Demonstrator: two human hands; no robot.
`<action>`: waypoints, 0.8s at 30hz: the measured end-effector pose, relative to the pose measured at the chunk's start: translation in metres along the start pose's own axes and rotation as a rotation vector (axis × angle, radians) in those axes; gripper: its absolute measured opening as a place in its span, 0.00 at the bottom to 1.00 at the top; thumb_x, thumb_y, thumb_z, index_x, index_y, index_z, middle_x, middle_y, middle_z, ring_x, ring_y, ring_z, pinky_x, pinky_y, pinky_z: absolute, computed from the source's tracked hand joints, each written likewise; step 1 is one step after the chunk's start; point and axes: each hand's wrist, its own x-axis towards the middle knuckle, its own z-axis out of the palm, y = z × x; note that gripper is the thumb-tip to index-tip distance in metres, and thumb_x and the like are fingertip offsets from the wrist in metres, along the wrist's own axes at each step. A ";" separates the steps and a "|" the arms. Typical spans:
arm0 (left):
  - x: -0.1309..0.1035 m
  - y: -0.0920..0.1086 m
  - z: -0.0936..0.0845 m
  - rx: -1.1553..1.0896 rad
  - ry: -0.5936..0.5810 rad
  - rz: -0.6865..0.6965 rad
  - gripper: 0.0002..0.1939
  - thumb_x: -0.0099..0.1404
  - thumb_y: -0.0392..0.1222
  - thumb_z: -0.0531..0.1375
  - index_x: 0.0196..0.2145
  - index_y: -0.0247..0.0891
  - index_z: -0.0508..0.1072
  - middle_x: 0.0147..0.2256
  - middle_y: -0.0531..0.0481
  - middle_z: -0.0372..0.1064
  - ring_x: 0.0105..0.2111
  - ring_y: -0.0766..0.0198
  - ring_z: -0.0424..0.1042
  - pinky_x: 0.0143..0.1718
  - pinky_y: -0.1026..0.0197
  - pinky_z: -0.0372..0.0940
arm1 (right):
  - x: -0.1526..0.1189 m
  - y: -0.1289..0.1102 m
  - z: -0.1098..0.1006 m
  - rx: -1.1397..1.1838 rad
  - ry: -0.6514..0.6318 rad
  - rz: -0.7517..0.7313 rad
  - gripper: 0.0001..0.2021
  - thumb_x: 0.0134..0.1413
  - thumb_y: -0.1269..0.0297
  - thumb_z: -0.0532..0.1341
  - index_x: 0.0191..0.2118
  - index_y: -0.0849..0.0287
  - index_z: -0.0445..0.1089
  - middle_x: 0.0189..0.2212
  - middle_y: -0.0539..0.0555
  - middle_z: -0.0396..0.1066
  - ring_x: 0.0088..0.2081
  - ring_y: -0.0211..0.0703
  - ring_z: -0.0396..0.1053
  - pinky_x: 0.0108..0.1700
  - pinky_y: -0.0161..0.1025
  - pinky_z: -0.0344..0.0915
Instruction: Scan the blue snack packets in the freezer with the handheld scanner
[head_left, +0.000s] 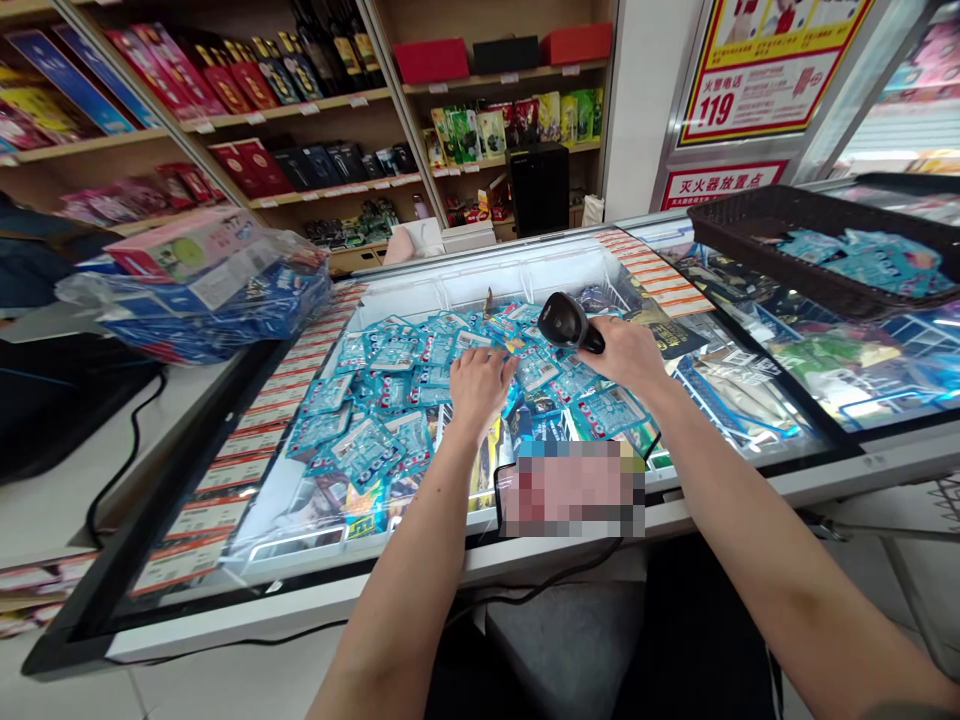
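Many small blue snack packets lie in a loose heap on the glass lid of a chest freezer. Over the middle of the heap is my left hand, palm down, touching the packets with its fingers stretched forward and the thumb apart. My right hand grips the handle of a black barcode scanner, whose head points left over the packets, toward my left hand. Near the lid's front edge sits a phone with a blurred-out screen.
A dark basket holding more blue packets stands on the right. Plastic-wrapped boxes are stacked at the left. A black cable runs along the freezer's front edge. Behind are stocked shelves and a black computer case.
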 end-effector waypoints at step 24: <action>0.009 -0.028 0.008 -0.218 0.141 -0.174 0.34 0.58 0.54 0.58 0.56 0.39 0.52 0.40 0.42 0.68 0.43 0.50 0.69 0.39 0.54 0.60 | -0.006 -0.009 0.001 0.019 -0.102 -0.247 0.18 0.50 0.55 0.56 0.46 0.57 0.67 0.37 0.55 0.72 0.36 0.46 0.69 0.32 0.39 0.56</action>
